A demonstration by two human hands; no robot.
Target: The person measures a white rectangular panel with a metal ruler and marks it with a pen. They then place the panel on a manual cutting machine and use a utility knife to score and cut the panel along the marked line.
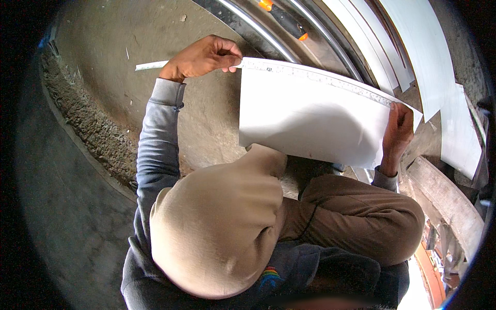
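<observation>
A white rectangular sheet (310,113) lies across my lap, tilted down to the right. Along its far edge runs a long, thin ruler (315,78) with fine markings. At the sheet's far left corner my left hand (206,58) is closed, pinching the ruler between thumb and fingers. The ruler's left end sticks out past my wrist. My right hand (398,132) is closed at the sheet's right side, its curled fingertips pressing the ruler's other end to the sheet. That thumb is mostly hidden.
Beyond the sheet are shiny metal tubes (258,28) and a black-and-orange tool handle (284,19). Several long white strips and panels (421,51) lie at the right. A worn, pale curved board (447,199) is near my right knee. Rough concrete floor (103,62) spreads to the left.
</observation>
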